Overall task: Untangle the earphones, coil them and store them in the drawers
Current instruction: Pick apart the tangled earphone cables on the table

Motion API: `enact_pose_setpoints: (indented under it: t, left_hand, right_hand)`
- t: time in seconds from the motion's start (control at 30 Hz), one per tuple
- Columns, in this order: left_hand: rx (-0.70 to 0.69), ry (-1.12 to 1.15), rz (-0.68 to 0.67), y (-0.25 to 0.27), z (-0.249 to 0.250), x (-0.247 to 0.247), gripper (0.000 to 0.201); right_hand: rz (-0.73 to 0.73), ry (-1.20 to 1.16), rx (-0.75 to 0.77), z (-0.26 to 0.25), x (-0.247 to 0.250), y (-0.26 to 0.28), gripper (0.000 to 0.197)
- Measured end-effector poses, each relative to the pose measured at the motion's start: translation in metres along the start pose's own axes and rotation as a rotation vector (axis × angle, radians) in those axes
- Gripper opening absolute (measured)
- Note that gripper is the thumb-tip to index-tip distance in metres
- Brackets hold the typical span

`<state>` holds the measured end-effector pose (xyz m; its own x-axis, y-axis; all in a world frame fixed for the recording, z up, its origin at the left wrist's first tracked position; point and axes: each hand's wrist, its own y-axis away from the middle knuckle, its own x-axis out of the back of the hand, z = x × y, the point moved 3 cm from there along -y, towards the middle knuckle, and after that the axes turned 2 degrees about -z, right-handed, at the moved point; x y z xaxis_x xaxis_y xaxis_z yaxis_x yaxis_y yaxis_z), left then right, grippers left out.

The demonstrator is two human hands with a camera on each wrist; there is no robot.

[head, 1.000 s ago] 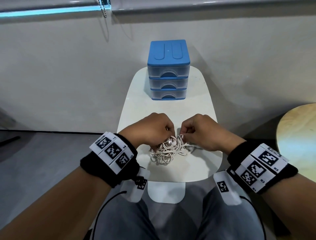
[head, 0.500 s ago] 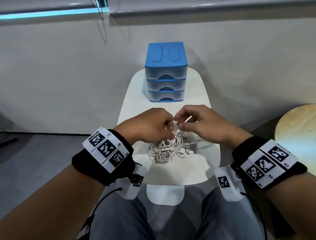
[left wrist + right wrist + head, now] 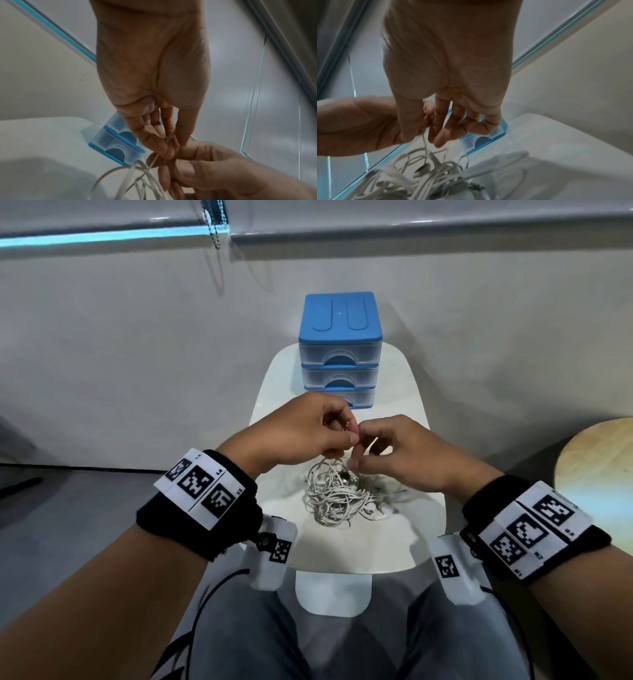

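Observation:
A tangled bundle of white earphones (image 3: 337,496) lies on the small white table (image 3: 404,546), just below both hands. My left hand (image 3: 347,434) pinches a strand of the white cable (image 3: 155,160) that rises from the tangle. My right hand (image 3: 359,440) meets it fingertip to fingertip and pinches the same cable (image 3: 424,139) between thumb and forefinger, its other fingers loosely curled. An earbud (image 3: 423,168) hangs in the bundle (image 3: 426,178) below. The blue three-drawer unit (image 3: 339,350) stands at the table's far end, all drawers closed.
A grey wall (image 3: 120,344) rises right behind the table. A round wooden tabletop (image 3: 603,463) lies at the right edge. My knees (image 3: 246,631) are under the table's near edge. Bare tabletop (image 3: 400,412) lies beside the drawer unit.
Both hands have risen from the tangle towards the drawers, drawing a strand upward. The bundle has loosened and spread on the table.

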<state>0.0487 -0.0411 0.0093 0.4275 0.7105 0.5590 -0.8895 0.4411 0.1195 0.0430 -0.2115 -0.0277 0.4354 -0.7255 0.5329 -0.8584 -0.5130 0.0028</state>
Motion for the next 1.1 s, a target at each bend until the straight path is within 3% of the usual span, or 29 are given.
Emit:
enact_pose_setpoints:
  t: [0.17, 0.27, 0.37, 0.43, 0.5, 0.53, 0.63, 0.67, 0.73, 0.93, 1.1]
  left_hand:
    - [-0.091, 0.135, 0.081, 0.004, 0.005, 0.004, 0.009]
    - [-0.148, 0.252, 0.115, 0.01, 0.005, 0.006, 0.026]
    - [0.014, 0.207, 0.154, 0.008, -0.01, 0.009, 0.034]
    - [0.229, 0.044, -0.011, 0.006, -0.027, 0.003, 0.032]
    - [0.331, -0.075, -0.219, 0.006, -0.035, -0.01, 0.038]
    - [0.332, -0.11, -0.279, 0.006, -0.033, -0.014, 0.04]
    - [0.257, -0.334, -0.373, 0.004, -0.022, -0.022, 0.015]
    - [0.238, -0.39, -0.382, 0.003, -0.022, -0.023, 0.015]
    - [0.226, -0.395, -0.347, 0.002, -0.022, -0.022, 0.02]
    - [0.114, -0.271, 0.052, 0.002, -0.015, 0.007, 0.017]
    - [0.105, -0.359, 0.053, 0.004, -0.02, -0.001, 0.027]
  right_hand:
    - [0.01, -0.201, -0.018, -0.003, -0.009, -0.004, 0.014]
    - [0.023, -0.273, -0.043, -0.005, -0.011, -0.004, 0.012]
    - [0.066, -0.285, -0.087, -0.004, -0.009, -0.004, 0.012]
    - [0.099, -0.297, -0.12, -0.003, -0.005, -0.004, 0.005]
    - [0.124, -0.283, -0.139, -0.003, 0.0, -0.004, 0.003]
    - [0.132, -0.271, -0.143, -0.004, 0.003, -0.003, 0.003]
    - [0.167, -0.257, -0.132, -0.008, 0.011, 0.0, 0.004]
    - [0.177, -0.254, -0.125, -0.01, 0.014, 0.002, 0.006]
    - [0.188, -0.231, -0.113, -0.009, 0.021, 0.003, 0.009]
    - [0.204, -0.065, -0.137, -0.004, 0.036, 0.008, 0.01]
    - [0.227, 0.022, -0.139, -0.004, 0.023, 0.006, 0.021]
